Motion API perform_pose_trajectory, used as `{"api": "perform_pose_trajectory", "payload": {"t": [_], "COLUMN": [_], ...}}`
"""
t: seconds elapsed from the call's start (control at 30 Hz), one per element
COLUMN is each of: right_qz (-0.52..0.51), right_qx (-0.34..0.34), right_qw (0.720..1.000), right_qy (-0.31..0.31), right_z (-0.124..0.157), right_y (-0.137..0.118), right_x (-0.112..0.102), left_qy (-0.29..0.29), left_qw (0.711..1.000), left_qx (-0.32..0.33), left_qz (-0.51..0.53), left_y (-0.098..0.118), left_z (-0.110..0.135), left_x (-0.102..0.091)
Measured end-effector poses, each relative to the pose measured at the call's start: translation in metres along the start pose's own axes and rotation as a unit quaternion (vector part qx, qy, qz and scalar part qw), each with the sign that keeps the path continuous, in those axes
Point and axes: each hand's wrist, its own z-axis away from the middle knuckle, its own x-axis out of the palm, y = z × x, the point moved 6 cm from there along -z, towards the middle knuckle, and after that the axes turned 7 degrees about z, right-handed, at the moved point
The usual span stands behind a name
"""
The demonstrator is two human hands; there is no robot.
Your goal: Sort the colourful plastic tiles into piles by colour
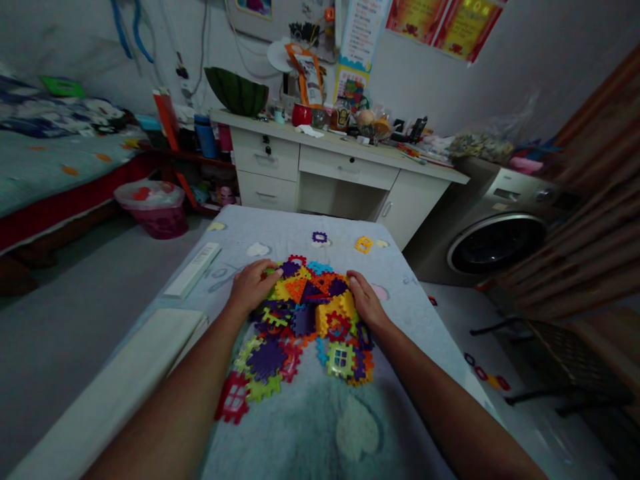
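A heap of colourful toothed plastic building tiles [303, 313] lies on a table covered with a pale blue cloth [300, 427]. My left hand [253, 287] rests on the heap's left side, fingers curved against the pieces. My right hand [365, 300] presses flat against the heap's right side, fingers together and stretched forward. Both hands cup the pile between them; neither lifts a piece. A purple tile [319, 237] and a yellow tile [363, 245] lie apart at the far end of the cloth. A red window-shaped tile [233, 399] sits at the near left of the heap.
A white remote-like bar [194, 269] lies on the table's left edge. Beyond stand a cluttered white desk [345, 167], a washing machine [495, 233], a bed [50, 167] and a pink bin [156, 208]. A few tiles [485, 373] lie on the floor at right.
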Motion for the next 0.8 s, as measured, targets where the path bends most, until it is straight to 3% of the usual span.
{"api": "perform_pose_trajectory", "payload": {"t": [0.2, 0.33, 0.5, 0.63, 0.73, 0.8], "right_qz": [-0.009, 0.023, 0.075, 0.106, 0.128, 0.105], "right_qx": [-0.023, -0.042, -0.054, -0.042, -0.050, -0.041], "right_qw": [1.000, 0.999, 0.995, 0.992, 0.990, 0.993], "right_qy": [0.011, 0.019, -0.038, -0.049, -0.021, 0.031], "right_z": [-0.024, -0.038, -0.044, -0.056, -0.073, -0.087], "right_y": [-0.006, -0.004, -0.010, -0.014, -0.013, -0.006], "right_x": [0.013, 0.004, -0.010, -0.023, -0.034, -0.047], "left_qy": [-0.007, 0.005, 0.031, 0.034, 0.032, 0.030], "left_qw": [1.000, 0.998, 0.995, 0.995, 0.995, 0.996], "left_qx": [-0.010, -0.023, -0.046, -0.053, -0.048, -0.050], "left_qz": [0.026, 0.058, 0.080, 0.078, 0.078, 0.073], "left_y": [0.000, -0.002, -0.004, -0.004, -0.004, -0.005], "left_z": [0.000, 0.000, 0.001, 0.001, 0.001, 0.001], "left_x": [0.000, -0.001, -0.004, -0.006, -0.005, -0.005]}}
